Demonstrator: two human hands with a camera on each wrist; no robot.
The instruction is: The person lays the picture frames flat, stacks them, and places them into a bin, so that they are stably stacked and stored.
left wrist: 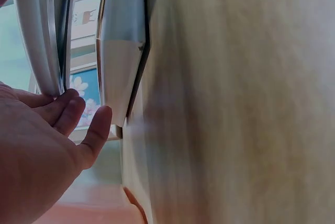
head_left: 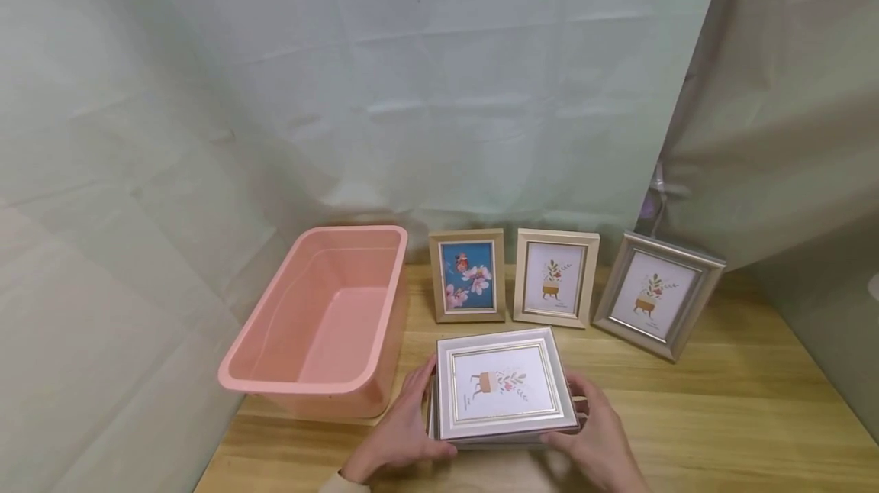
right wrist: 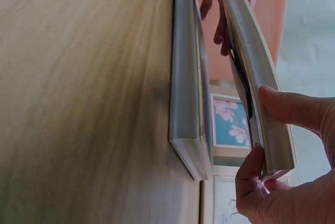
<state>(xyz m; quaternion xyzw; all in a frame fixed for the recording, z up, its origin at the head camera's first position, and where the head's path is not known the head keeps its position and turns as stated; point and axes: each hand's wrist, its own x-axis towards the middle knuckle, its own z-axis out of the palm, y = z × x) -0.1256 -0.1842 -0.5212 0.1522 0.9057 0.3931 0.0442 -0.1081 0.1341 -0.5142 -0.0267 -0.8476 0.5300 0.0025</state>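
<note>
Between my two hands a silver-white picture frame (head_left: 504,386) is held level, its potted-plant print facing up and turned sideways. My left hand (head_left: 405,420) grips its left end, with the fingers under the edge in the left wrist view. At the other end my right hand (head_left: 594,432) pinches it, thumb (right wrist: 293,106) on the side and fingers beneath. Below lies a second picture frame (right wrist: 186,77), flat on the table, with a gap between the two in both wrist views. The head view mostly hides this lower one.
Behind stand three picture frames: a gold one with a blossom picture (head_left: 470,275), a cream one (head_left: 556,279) and an angled silver one (head_left: 658,294). A pink plastic tub (head_left: 384,356) sits to the left on the wooden table (head_left: 755,401). Pale cloth (head_left: 446,96) hangs behind.
</note>
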